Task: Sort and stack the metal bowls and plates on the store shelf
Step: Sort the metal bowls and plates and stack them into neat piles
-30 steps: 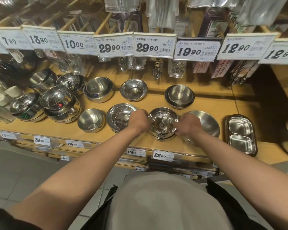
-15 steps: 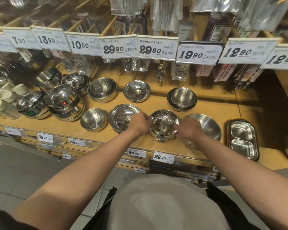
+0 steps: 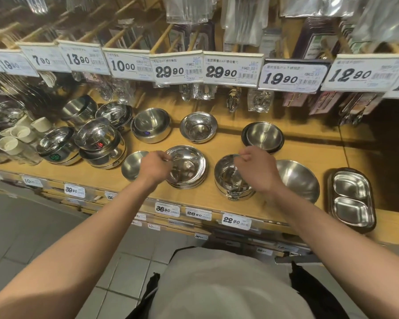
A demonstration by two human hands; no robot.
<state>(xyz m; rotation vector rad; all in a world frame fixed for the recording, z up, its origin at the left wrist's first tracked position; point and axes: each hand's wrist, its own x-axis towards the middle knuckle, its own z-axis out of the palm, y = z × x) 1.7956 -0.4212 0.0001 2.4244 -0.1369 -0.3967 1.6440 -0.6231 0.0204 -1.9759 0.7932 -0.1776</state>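
My left hand [image 3: 156,168] pinches rim of plate stack [image 3: 187,168]; right hand [image 3: 255,168] curled over bowl stack [image 3: 232,178], grip unclear. Polished rims could slip, stacks topple off shelf [image 3: 309,148].

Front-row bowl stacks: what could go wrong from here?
1. The right hand is over the rim of the stacked bowls, which sit near the shelf's front edge; a pull toward the person could tip them off.
2. The left hand is at the rim of the shallow plate stack; polished nested pieces may slip or lift together.
3. The leaning bowl pile beside the left arm looks unstable if bumped.
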